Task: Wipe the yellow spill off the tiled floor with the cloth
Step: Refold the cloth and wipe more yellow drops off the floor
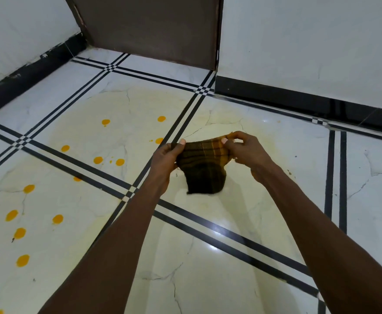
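Left hand (166,158) and right hand (245,150) each pinch top edge of dark plaid cloth (202,165), held above tiled floor (208,257). Yellow spill (98,160) drops dot tiles at left.

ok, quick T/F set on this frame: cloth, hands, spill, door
1. Both hands hold the cloth up off the floor. True: left hand and right hand grip its upper edge.
2. The cloth is plain white. False: dark with yellowish stripes.
3. Yellow drops lie mostly to the left of the hands. True.
4. The floor tiles are plain, without lines. False: black double lines cross them.
5. A brown door stands at the far wall. True.
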Motion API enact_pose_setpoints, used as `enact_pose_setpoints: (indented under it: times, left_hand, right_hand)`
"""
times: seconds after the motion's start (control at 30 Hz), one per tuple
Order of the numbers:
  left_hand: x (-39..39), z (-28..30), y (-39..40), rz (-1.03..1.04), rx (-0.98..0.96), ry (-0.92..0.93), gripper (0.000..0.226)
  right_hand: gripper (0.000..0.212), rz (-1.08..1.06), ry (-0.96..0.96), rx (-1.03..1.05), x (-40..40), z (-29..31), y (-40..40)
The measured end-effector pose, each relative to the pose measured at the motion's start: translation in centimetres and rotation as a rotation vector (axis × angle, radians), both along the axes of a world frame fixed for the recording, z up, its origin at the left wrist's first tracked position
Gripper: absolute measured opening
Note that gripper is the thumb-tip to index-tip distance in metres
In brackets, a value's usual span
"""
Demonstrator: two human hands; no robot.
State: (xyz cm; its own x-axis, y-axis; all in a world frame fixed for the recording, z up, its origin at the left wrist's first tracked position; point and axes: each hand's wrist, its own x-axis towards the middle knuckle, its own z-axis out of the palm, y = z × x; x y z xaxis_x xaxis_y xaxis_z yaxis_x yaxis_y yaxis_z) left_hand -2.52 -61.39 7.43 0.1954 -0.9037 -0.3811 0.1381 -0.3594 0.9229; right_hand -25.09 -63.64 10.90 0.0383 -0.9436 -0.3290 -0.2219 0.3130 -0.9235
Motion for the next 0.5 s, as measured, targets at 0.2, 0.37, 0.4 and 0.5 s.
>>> enact_pose_setpoints:
  times: [0.2, 0.37, 0.4, 0.5]
  left_hand:
    - [-0.2, 2.1, -1.7, 0.018, -0.114, -0.291, 0.047]
    - [-0.1, 4.3, -2.3, -0.056, -0.153, -0.340, 0.061]
    - [0.1, 4.5, -2.3, -0.091, -0.177, -0.344, 0.062]
    - [0.4, 4.7, -2.2, -0.181, -0.226, -0.378, 0.051]
  right_hand:
    - [0.042, -0.086, 0.040, 0.017, 0.0, 0.0, -0.6]
    - [0.038, 0.023, -0.097, -0.060, -1.1, 1.5, -0.3]
    - [0.033, 0.045, -0.067, -0.088, -1.3, 1.8, -0.4]
    - [0.033, 0.104, 0.060, -0.150, -1.6, 1.8, -0.7]
